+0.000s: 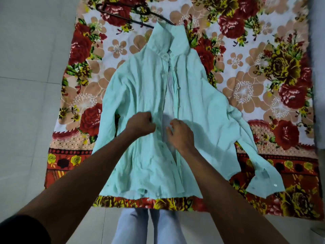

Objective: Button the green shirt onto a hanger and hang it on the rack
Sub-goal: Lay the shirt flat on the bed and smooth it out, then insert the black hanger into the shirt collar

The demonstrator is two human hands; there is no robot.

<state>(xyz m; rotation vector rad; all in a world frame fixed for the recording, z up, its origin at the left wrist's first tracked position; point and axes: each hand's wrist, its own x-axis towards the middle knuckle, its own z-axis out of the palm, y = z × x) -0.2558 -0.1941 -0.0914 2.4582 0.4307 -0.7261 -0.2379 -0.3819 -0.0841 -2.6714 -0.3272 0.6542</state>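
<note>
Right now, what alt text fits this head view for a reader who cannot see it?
Both hands work at the open front of a pale green shirt lying face up on a floral blanket: the left hand pinches the left placket, and the right hand has curled fingers at the right edge. A dark hanger lies above the collar.

The shirt [140, 95] is a pale mint green, with a whiter strip showing along its open front and small pale buttons. It lies on a blanket [263, 85] printed with large dark red roses, peach-tan blossoms on white, yellow-olive flowers and green leaves. The blanket's near edge carries an orange-red border with yellow roses and a dotted peach band. The hanger [123, 14] is dark, almost black. The floor [31, 67] is light grey tile. The person's trousers [149, 228] are pale blue, and a sleeve [21, 229] is black.
</note>
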